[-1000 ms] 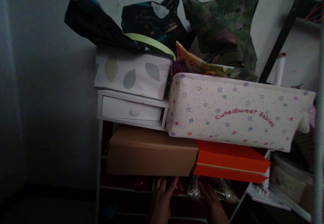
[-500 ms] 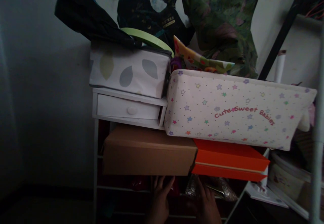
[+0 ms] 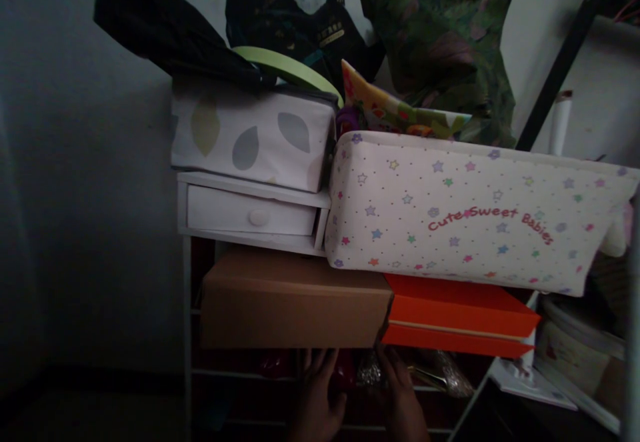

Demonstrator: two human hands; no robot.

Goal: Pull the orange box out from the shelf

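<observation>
My left hand (image 3: pixel 319 395) reaches into the shelf just under the lower edge of a brown cardboard box (image 3: pixel 293 315). Its fingers are stretched out and apart, with nothing held. Beside it lies a shiny dark red thing (image 3: pixel 343 370), perhaps a shoe. My right hand (image 3: pixel 401 395) is also open, fingers extended near the box's lower right corner. A silver glittery thing (image 3: pixel 370 367) sits between the hands, close to the right fingers. Further right is a glittery, gold-edged shoe-like thing (image 3: pixel 453 375). Shadow and the box hide some of the fingertips.
An orange box (image 3: pixel 457 315) juts out beside the brown one. Above stand a white drawer unit (image 3: pixel 250 212), a leaf-print case (image 3: pixel 230 135) and a star-print basket (image 3: pixel 390 219). Dark bags (image 3: pixel 285 29) are piled on top. A lidded tub (image 3: pixel 575 355) is at the right.
My right hand has shifted slightly left, its fingers nearer the brown box's corner. My left thumb now stands farther from the fingers. The view has moved slightly closer.
</observation>
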